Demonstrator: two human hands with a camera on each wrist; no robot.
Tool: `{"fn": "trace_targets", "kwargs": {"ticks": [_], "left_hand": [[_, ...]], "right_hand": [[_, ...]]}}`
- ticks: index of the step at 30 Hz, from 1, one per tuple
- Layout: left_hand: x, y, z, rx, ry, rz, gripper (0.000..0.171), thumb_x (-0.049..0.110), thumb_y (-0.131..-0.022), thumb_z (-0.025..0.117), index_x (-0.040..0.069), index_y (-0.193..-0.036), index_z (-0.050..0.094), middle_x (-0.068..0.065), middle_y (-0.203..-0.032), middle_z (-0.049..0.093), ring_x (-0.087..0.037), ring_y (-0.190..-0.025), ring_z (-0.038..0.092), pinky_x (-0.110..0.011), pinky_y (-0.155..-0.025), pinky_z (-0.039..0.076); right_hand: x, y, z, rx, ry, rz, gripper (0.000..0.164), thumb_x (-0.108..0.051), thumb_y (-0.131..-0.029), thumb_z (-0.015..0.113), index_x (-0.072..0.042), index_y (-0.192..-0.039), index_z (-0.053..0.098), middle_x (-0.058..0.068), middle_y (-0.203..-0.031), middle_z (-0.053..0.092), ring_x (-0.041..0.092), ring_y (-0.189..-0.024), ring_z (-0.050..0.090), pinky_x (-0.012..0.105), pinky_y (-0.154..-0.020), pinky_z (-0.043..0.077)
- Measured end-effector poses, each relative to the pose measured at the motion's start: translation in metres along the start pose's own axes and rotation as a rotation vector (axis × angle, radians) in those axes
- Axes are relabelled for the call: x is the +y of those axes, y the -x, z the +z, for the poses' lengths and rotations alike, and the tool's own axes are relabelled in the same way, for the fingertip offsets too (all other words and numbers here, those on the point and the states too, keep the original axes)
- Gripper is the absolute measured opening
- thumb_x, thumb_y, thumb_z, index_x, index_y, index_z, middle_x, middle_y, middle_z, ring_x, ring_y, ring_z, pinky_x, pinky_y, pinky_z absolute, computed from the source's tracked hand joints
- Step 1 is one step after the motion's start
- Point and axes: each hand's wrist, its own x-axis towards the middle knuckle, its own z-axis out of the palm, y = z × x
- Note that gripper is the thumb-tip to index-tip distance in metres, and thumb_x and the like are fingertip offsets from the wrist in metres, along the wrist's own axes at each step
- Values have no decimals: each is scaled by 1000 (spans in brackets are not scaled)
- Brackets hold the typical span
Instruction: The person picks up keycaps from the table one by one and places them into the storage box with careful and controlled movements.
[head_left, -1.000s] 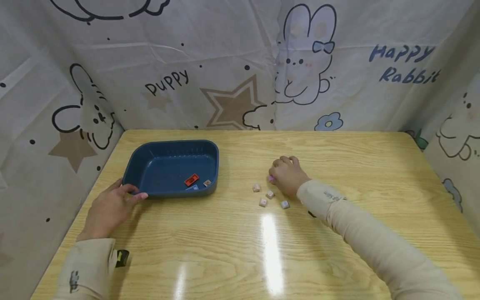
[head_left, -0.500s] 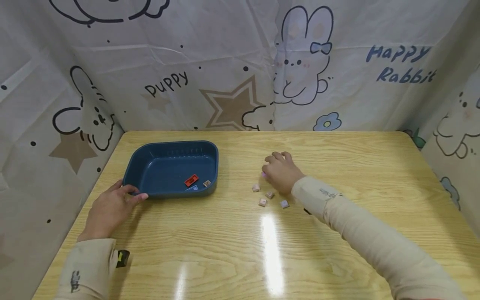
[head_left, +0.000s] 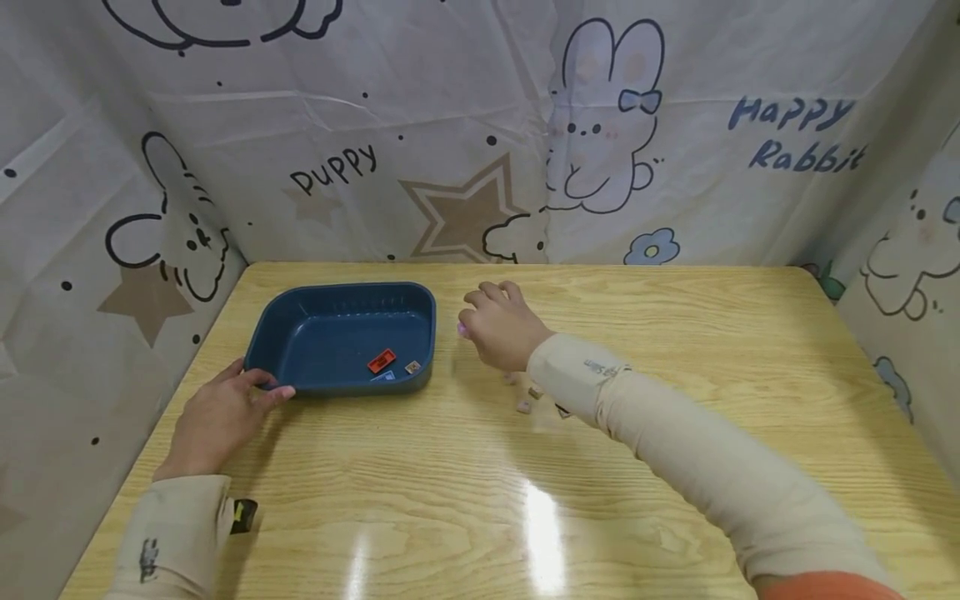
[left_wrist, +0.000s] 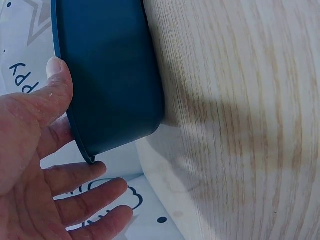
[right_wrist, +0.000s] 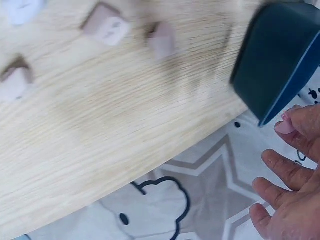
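Note:
A dark blue plastic tray (head_left: 341, 388) sits on the left of the table. My left hand (head_left: 217, 415) grips its near left corner, thumb on the rim (left_wrist: 61, 75) and the other fingers around the corner. Just right of the tray, my right hand (head_left: 504, 327) pinches a small pink keycap (head_left: 463, 331) between thumb and index finger; its other fingers are spread in the right wrist view. Several pale keycaps lie below that hand, among them a pinkish one (head_left: 523, 407) and a whitish one (right_wrist: 22, 10). The right forearm partly hides them.
Inside the tray lie a red rectangular tag (head_left: 381, 361), a blue piece (head_left: 384, 377) and a small beige square (head_left: 412, 367) near the right front wall. A printed cloth (head_left: 465, 125) hangs behind the wooden table (head_left: 420, 500) and at both sides.
My right hand has moved left and away from the loose keycaps, carrying the pink keycap close to the tray's right side. The left hand and tray stay in place.

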Motion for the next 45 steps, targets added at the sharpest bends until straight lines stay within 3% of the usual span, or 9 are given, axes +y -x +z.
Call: {"fn": "trace_targets", "kwargs": {"ticks": [13, 26, 29, 35, 40, 45], "left_hand": [[1, -1, 3, -8, -10, 4, 47, 43, -91, 60, -2, -100, 69, -39, -121, 56, -53, -122, 47, -66, -92, 43], [5, -1, 5, 4, -4, 29, 45, 41, -91, 61, -2, -100, 69, -39, -119, 58, -53, -122, 47, -65, -92, 43], [5, -1, 4, 8, -2, 31, 44, 40, -91, 61, -2, -100, 69, -38, -119, 58, -53, -123, 47, -66, -92, 43], [6, -1, 3, 22, -4, 34, 43, 40, -91, 62, -2, -100, 69, -38, -119, 58, -52, -124, 47, -65, -91, 44], [5, -2, 1, 21, -15, 22, 43, 40, -91, 61, -1, -101, 69, -38, -120, 57, -52, -124, 47, -65, -92, 44], [1, 0, -1, 3, -16, 0, 45, 43, -92, 59, -1, -102, 68, -38, -121, 57, -52, -125, 45, -66, -94, 41]], "right_hand": [[-42, -37, -10, -12, 70, -51, 29, -31, -101, 46, -21, -120, 65, 6, -142, 53, 28, -137, 43, 50, -114, 33], [-63, -46, -9, -21, 96, -50, 30, -34, -102, 43, -28, -122, 64, 2, -141, 52, 24, -136, 42, 46, -113, 34], [-65, -47, -7, -33, 99, -42, 29, -34, -99, 49, -30, -125, 61, 2, -141, 51, 24, -133, 42, 45, -111, 35], [-58, -41, -1, -77, 100, 1, 40, -39, -95, 57, -30, -134, 54, 6, -145, 46, 28, -135, 40, 48, -112, 36], [-34, -32, 5, -59, 58, 62, 32, -36, -96, 56, -25, -125, 61, 7, -142, 51, 29, -133, 44, 49, -111, 36], [-7, -16, 10, -92, 22, 105, 31, -33, -95, 58, -21, -123, 64, 8, -140, 53, 30, -132, 46, 51, -111, 36]]}}
